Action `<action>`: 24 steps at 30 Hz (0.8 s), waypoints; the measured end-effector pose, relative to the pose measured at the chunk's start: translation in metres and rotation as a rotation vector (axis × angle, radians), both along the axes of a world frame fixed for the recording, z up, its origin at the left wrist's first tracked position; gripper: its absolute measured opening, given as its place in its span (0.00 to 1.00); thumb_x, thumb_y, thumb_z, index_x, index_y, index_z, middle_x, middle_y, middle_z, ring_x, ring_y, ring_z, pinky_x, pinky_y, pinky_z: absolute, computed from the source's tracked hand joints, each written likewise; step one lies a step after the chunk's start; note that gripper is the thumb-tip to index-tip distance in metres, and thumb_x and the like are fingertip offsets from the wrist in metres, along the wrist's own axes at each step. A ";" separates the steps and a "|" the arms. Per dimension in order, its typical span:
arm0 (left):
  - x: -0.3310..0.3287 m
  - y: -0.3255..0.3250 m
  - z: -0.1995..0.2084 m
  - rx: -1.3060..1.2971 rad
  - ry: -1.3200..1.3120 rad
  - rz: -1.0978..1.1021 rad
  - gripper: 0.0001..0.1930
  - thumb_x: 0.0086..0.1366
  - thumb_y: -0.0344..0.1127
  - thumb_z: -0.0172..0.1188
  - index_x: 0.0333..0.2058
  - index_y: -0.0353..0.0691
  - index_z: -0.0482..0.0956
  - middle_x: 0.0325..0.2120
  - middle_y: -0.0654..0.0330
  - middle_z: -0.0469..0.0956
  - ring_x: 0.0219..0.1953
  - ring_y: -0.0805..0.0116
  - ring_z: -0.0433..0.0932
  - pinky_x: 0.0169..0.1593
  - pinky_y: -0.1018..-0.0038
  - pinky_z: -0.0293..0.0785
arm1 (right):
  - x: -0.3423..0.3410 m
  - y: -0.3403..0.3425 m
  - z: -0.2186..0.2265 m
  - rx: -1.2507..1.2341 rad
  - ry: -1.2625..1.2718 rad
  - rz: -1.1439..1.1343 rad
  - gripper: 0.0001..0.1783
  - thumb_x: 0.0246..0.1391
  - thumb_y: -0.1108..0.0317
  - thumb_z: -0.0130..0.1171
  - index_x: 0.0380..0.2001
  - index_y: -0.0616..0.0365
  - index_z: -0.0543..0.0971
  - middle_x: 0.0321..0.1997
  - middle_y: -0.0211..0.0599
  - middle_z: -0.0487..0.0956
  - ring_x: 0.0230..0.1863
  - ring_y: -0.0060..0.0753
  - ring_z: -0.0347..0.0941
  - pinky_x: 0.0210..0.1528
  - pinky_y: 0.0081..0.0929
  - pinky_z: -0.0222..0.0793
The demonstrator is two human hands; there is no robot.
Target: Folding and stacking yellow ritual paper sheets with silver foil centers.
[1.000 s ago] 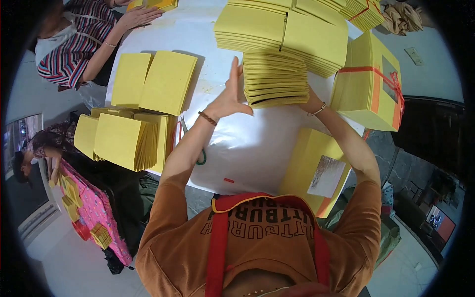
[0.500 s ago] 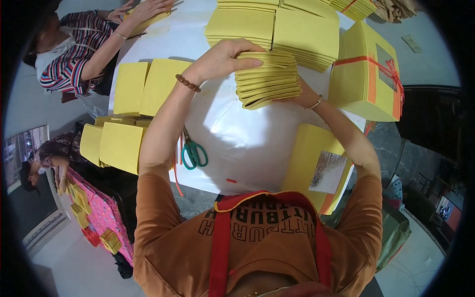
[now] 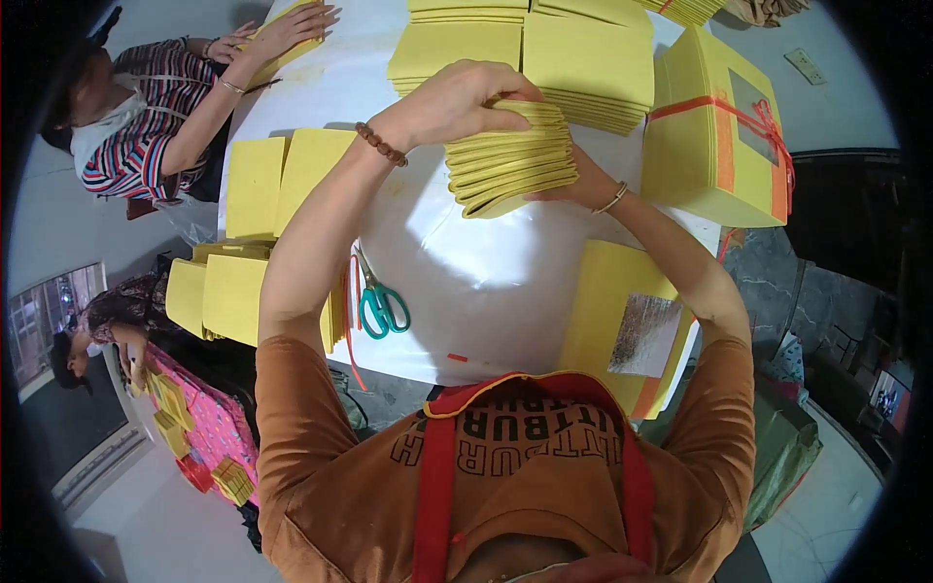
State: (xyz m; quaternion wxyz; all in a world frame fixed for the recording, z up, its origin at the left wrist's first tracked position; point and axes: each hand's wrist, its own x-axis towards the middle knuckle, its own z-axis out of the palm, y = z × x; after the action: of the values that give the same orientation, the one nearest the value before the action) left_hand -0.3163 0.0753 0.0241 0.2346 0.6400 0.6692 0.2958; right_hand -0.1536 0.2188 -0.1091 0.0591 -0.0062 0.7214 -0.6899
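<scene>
Both of my hands hold a thick stack of folded yellow paper (image 3: 512,160) above the white-covered table, its rounded folds turned toward me. My left hand (image 3: 469,102) is closed over the stack's upper left, with the thumb lying along the top edge. From the right, my right hand (image 3: 580,182) grips the lower side; most of its fingers are hidden behind the paper. Just beyond my hands stand larger piles of flat yellow paper (image 3: 588,63). Green-handled scissors (image 3: 384,309) lie near my left forearm, beside thin red ribbon strips (image 3: 350,335).
A yellow bundle tied with red ribbon (image 3: 724,126) stands at the right. Another yellow packet with a silvery panel (image 3: 607,306) lies under my right forearm. More yellow stacks (image 3: 258,185) sit at left. Two other people work at left, one by a pink-covered table (image 3: 209,418).
My hands and the stack have shifted slightly left, while the whole view has also turned a little. My left fingers curl further over the stack's top edge.
</scene>
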 end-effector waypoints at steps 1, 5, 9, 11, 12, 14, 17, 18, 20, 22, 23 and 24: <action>0.000 0.000 0.000 0.009 0.016 -0.025 0.16 0.58 0.39 0.59 0.42 0.36 0.75 0.36 0.56 0.77 0.34 0.65 0.75 0.40 0.73 0.72 | 0.001 -0.001 0.000 -0.002 0.001 -0.003 0.55 0.34 0.71 0.71 0.60 0.55 0.45 0.57 0.37 0.60 0.60 0.31 0.56 0.60 0.30 0.57; 0.002 0.000 0.003 0.005 0.045 -0.031 0.18 0.55 0.40 0.59 0.42 0.37 0.75 0.37 0.54 0.76 0.40 0.59 0.75 0.44 0.68 0.70 | 0.001 -0.002 0.003 -0.051 -0.015 -0.015 0.55 0.33 0.70 0.72 0.60 0.56 0.46 0.58 0.37 0.60 0.60 0.31 0.55 0.61 0.30 0.56; -0.001 0.000 0.000 -0.016 0.026 -0.024 0.16 0.57 0.38 0.58 0.43 0.37 0.75 0.37 0.56 0.77 0.38 0.64 0.75 0.42 0.72 0.71 | 0.001 -0.003 0.001 -0.070 0.005 -0.035 0.55 0.33 0.70 0.72 0.60 0.55 0.45 0.58 0.38 0.59 0.61 0.32 0.54 0.61 0.30 0.55; -0.002 -0.001 -0.003 -0.036 -0.031 -0.013 0.15 0.59 0.38 0.58 0.43 0.37 0.75 0.37 0.58 0.77 0.36 0.68 0.76 0.40 0.75 0.71 | 0.001 -0.002 0.002 -0.056 0.004 -0.029 0.55 0.33 0.70 0.72 0.60 0.55 0.45 0.58 0.38 0.59 0.61 0.32 0.54 0.61 0.31 0.55; -0.002 -0.002 -0.005 -0.043 -0.063 0.003 0.16 0.58 0.39 0.57 0.43 0.37 0.76 0.37 0.56 0.77 0.37 0.63 0.76 0.41 0.72 0.71 | 0.001 -0.002 0.003 -0.043 0.001 -0.024 0.55 0.33 0.70 0.72 0.60 0.54 0.45 0.59 0.38 0.59 0.62 0.32 0.53 0.61 0.31 0.54; -0.002 -0.004 -0.008 -0.050 -0.095 0.019 0.17 0.58 0.41 0.57 0.42 0.37 0.76 0.37 0.54 0.78 0.39 0.58 0.76 0.43 0.69 0.71 | 0.001 -0.002 0.001 -0.048 0.010 -0.027 0.56 0.33 0.70 0.72 0.61 0.54 0.45 0.59 0.38 0.58 0.62 0.33 0.53 0.62 0.31 0.54; -0.003 -0.007 -0.012 -0.046 -0.119 0.054 0.17 0.60 0.43 0.55 0.42 0.37 0.76 0.37 0.53 0.78 0.38 0.58 0.76 0.43 0.69 0.71 | 0.001 -0.003 0.001 -0.051 0.026 -0.050 0.59 0.32 0.70 0.72 0.62 0.54 0.43 0.60 0.39 0.57 0.63 0.35 0.52 0.63 0.32 0.52; -0.003 -0.007 -0.011 -0.038 -0.085 0.057 0.17 0.60 0.43 0.55 0.42 0.37 0.76 0.36 0.53 0.78 0.37 0.58 0.77 0.42 0.69 0.71 | 0.001 -0.005 0.003 -0.049 0.032 -0.071 0.60 0.31 0.69 0.73 0.62 0.53 0.41 0.62 0.40 0.55 0.64 0.36 0.51 0.64 0.32 0.51; -0.003 -0.007 -0.009 -0.032 -0.051 0.062 0.18 0.60 0.44 0.54 0.42 0.37 0.76 0.35 0.53 0.79 0.37 0.59 0.77 0.42 0.70 0.71 | 0.004 -0.009 0.008 0.007 0.122 -0.127 0.61 0.30 0.69 0.73 0.63 0.54 0.41 0.63 0.41 0.53 0.65 0.38 0.49 0.64 0.33 0.49; -0.002 -0.006 -0.006 -0.067 -0.035 0.082 0.18 0.61 0.45 0.54 0.42 0.37 0.76 0.34 0.53 0.79 0.36 0.59 0.77 0.41 0.70 0.72 | 0.005 -0.009 0.009 0.066 0.211 -0.187 0.62 0.30 0.68 0.73 0.63 0.54 0.41 0.64 0.42 0.51 0.66 0.39 0.46 0.65 0.35 0.47; -0.003 -0.005 -0.008 -0.066 -0.035 0.081 0.18 0.61 0.45 0.54 0.42 0.37 0.76 0.34 0.53 0.79 0.36 0.59 0.77 0.41 0.70 0.72 | 0.005 -0.009 0.007 0.128 0.267 -0.243 0.62 0.29 0.67 0.73 0.63 0.54 0.42 0.64 0.43 0.50 0.66 0.41 0.45 0.65 0.36 0.47; -0.005 -0.005 -0.010 -0.047 -0.060 0.089 0.18 0.61 0.45 0.54 0.42 0.37 0.76 0.34 0.53 0.79 0.36 0.59 0.77 0.41 0.70 0.72 | 0.004 -0.010 0.008 0.188 0.323 -0.297 0.62 0.28 0.67 0.73 0.63 0.54 0.42 0.65 0.44 0.48 0.67 0.44 0.43 0.66 0.38 0.46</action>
State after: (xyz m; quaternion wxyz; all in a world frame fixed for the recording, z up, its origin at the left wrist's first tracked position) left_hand -0.3214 0.0701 0.0139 0.2563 0.5948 0.6965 0.3091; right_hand -0.1494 0.2091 -0.1007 -0.1591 -0.0047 0.7756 -0.6108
